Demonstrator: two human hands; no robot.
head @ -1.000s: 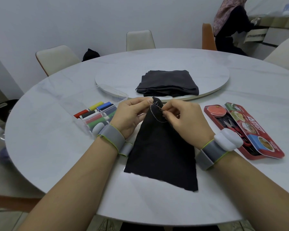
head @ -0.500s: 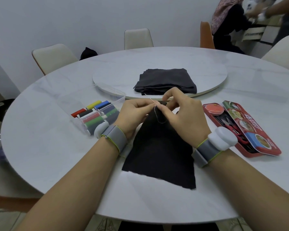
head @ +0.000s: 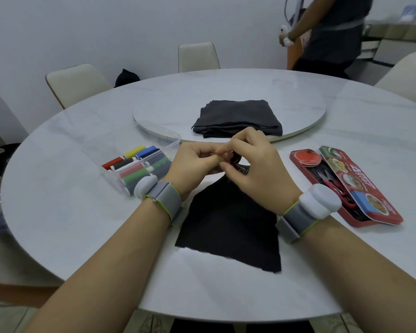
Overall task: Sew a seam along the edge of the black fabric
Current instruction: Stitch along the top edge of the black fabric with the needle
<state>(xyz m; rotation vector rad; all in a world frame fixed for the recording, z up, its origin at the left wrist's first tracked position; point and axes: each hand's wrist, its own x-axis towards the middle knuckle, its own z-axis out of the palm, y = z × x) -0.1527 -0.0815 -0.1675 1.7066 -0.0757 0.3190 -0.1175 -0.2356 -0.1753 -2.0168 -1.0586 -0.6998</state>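
Together, L hand [head: 192, 167] & R hand [head: 258, 173] pinch black fabric [head: 228, 224] edge.

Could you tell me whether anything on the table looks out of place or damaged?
Nothing is spilled or damaged. Two oddities: the lid lies askew across the open red tin, leaving scissors exposed, and the near edge of the black fabric is cut unevenly.
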